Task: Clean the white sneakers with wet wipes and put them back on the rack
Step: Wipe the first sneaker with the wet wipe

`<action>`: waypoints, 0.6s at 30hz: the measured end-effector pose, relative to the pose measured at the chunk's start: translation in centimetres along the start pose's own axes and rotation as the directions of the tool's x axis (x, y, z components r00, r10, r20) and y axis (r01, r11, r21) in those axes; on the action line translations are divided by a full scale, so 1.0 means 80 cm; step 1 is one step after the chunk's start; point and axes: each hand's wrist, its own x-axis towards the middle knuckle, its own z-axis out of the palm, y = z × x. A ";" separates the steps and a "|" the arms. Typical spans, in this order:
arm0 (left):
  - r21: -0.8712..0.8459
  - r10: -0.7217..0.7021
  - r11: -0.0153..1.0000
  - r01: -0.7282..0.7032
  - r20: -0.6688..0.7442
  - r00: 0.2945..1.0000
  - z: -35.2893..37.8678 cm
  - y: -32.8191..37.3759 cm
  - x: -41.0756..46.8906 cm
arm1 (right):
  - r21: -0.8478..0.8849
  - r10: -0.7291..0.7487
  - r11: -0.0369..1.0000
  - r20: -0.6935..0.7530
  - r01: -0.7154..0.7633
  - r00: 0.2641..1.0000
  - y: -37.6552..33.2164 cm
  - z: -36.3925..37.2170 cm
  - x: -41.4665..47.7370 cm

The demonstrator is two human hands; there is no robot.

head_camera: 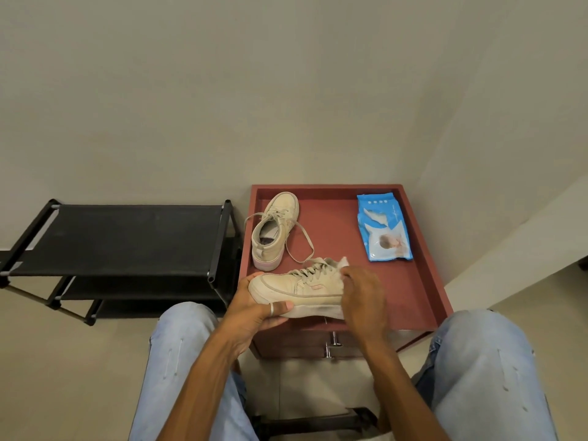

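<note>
While the left hand (254, 308) cups the toe of the near sneaker (299, 289), grip curled under the sole to steady it above the surface (334, 218) edge, the right hand (362, 300) grip pinches a wipe (343, 262) at the heel; second sneaker (275, 230), wipes pack (383, 227) behind within reach; rack (127, 237) left.

The near sneaker (299, 286) is cream-white with a small pink mark and dark grey dirt on its pale sole. The far sneaker (276, 230) is the same cream, its sole slightly pink. The wipe (344, 261) is white. The wipes pack (383, 227), far right, is blue with white shapes. The table (410, 281) is dull red, the rack (127, 237) at the left black, the jeans (477, 361) light blue.
</note>
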 end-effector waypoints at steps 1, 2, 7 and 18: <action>-0.008 -0.002 1.000 0.002 -0.001 1.000 0.000 0.000 0.000 | 0.012 0.088 0.996 -0.030 -0.088 0.996 0.011 -0.006 -0.003; -0.014 -0.004 1.000 0.004 -0.005 1.000 0.001 0.001 0.001 | 0.062 0.212 0.976 -0.044 -0.209 0.976 0.019 -0.012 -0.006; -0.027 -0.022 0.999 0.022 -0.020 1.000 0.000 0.000 0.004 | 0.198 0.492 0.850 0.033 -0.488 0.870 0.020 -0.008 -0.018; -0.022 -0.010 1.000 0.009 -0.035 0.999 0.000 0.000 0.004 | -0.034 0.144 0.989 0.113 -0.141 0.983 0.010 -0.009 -0.016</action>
